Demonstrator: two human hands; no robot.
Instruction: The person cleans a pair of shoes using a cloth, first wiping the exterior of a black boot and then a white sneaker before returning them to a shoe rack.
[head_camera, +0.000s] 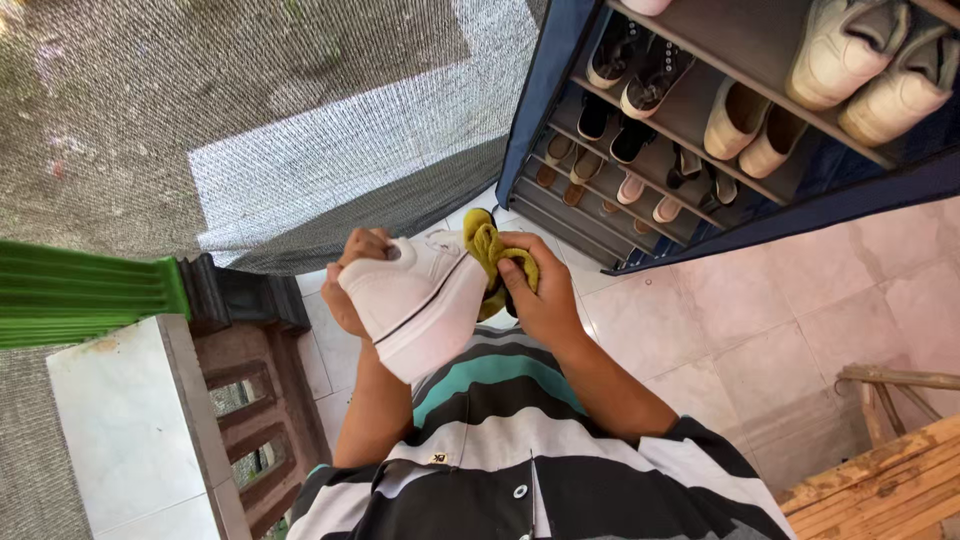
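Observation:
My left hand (352, 280) grips a white sneaker (420, 300) with a thick white sole and a thin dark stripe, held up in front of my chest. My right hand (540, 295) is closed on a yellow-green cloth (490, 250) that is pressed against the side of the sneaker. The shoe's far side is hidden behind the cloth and my fingers. A striped polo shirt (500, 440) fills the lower middle of the view.
A dark blue shoe rack (560, 110) with several pairs of shoes stands ahead on the right, on pale pink floor tiles (800, 300). A dark mesh screen (250, 130) hangs at left, above a green rail (80, 290) and a brown balustrade (260, 380). Wooden furniture (890, 480) sits at lower right.

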